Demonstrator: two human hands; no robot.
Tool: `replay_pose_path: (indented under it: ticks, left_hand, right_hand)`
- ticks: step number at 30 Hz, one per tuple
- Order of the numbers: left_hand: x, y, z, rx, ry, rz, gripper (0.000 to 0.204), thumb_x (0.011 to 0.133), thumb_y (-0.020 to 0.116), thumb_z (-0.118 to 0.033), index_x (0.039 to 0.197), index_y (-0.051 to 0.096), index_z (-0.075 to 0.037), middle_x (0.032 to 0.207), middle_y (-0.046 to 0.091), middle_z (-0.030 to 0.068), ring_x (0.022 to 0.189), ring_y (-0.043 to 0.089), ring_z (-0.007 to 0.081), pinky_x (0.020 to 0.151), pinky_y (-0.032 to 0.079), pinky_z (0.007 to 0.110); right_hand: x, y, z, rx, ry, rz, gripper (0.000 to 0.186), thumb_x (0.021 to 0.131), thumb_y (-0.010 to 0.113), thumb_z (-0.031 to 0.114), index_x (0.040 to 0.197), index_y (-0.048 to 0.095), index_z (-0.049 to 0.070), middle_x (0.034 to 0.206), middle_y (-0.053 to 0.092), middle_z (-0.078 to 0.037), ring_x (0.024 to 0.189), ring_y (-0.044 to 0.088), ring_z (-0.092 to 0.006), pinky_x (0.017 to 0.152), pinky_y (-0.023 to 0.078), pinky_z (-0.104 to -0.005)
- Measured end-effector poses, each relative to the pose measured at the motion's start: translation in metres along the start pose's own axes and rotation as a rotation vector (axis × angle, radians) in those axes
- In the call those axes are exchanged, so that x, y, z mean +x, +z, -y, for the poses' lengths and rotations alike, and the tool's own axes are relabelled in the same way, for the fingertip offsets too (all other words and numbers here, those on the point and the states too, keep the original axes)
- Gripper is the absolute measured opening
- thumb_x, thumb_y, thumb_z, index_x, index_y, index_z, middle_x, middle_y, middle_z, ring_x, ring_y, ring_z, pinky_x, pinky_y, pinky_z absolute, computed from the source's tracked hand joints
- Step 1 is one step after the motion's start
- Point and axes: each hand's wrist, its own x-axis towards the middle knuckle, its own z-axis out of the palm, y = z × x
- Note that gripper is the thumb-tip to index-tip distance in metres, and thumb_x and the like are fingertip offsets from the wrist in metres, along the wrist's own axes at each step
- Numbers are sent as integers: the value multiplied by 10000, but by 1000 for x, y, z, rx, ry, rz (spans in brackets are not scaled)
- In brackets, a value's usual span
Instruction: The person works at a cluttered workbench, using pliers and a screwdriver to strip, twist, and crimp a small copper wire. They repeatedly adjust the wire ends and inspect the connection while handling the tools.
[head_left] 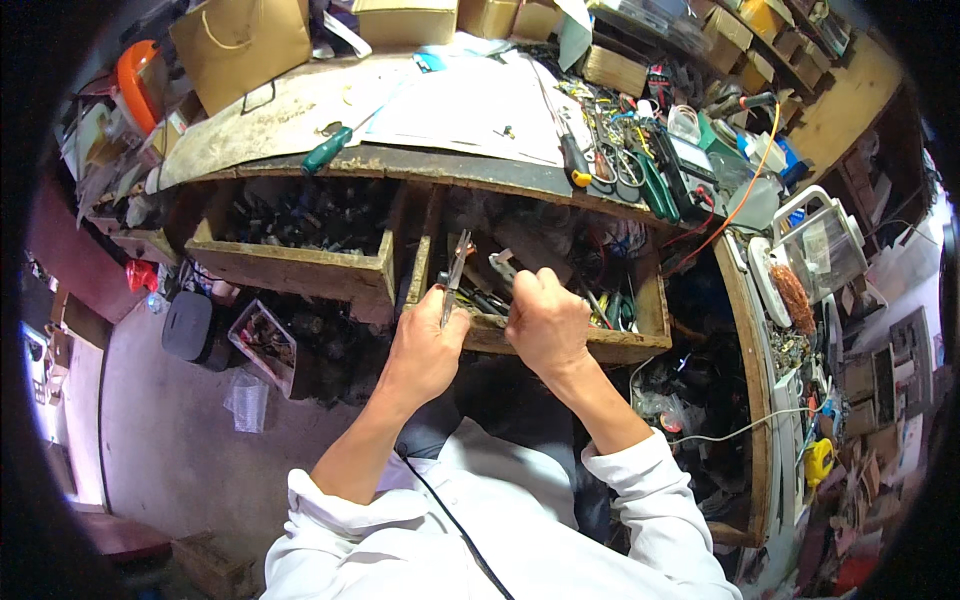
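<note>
My left hand [426,345] is closed around a pair of slim metal long-nose pliers [457,268], jaws pointing up and away from me. To its right, my right hand [550,318] is in a fist around a grey metal tool [503,266]; only its blunt head shows, so its exact kind is hidden. Both hands are over the front edge of an open wooden drawer [625,347]. Inside that drawer lie several hand tools, among them dark green handles [620,310], with loose wires towards the back.
A second open drawer [290,270] at left holds many small dark parts. On the bench [420,165] above lie a green-handled screwdriver [330,150], a black-and-yellow screwdriver [575,160], papers and piled tools. An orange cable [748,190] hangs at right. A bin [265,345] stands on the floor.
</note>
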Motion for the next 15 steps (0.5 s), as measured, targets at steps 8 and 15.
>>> replay_pose_path:
  ticks: [8,15]
  left_hand:
    - [-1,-26,13,-924,-312,507,190,969,608,-160,871,450,-117,715,401,-35,583,348,73,527,317,256]
    - [-5,-37,13,-1050,-273,651,224,965,607,-150,843,422,-117,720,383,-16,612,325,98,535,301,280]
  right_hand:
    - [21,-6,1,311,132,6,125,789,619,53,782,495,39,744,549,-177,694,590,-416,608,470,-499]
    - [84,-22,-24,148,287,133,159,871,552,164,855,577,8,830,657,-241,825,656,-450,735,514,-542]
